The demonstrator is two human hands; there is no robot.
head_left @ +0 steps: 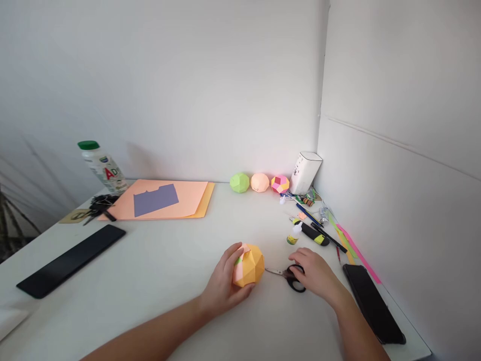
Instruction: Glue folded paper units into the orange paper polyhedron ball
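My left hand (224,282) cups an orange and pink folded paper ball (249,264) resting on the white table (158,281). My right hand (314,275) lies over the black handles of a pair of scissors (287,274), whose blades point left toward the ball. A small glue bottle (294,233) stands just behind the scissors.
Three paper balls, green (239,182), peach (260,182) and pink-yellow (280,184), line the back wall beside a white box (305,173). Orange paper sheets (165,199), keys (98,206), a bottle (102,168) and a black bar (71,259) lie left. Pens, paper strips (355,250) and a phone (372,302) lie right.
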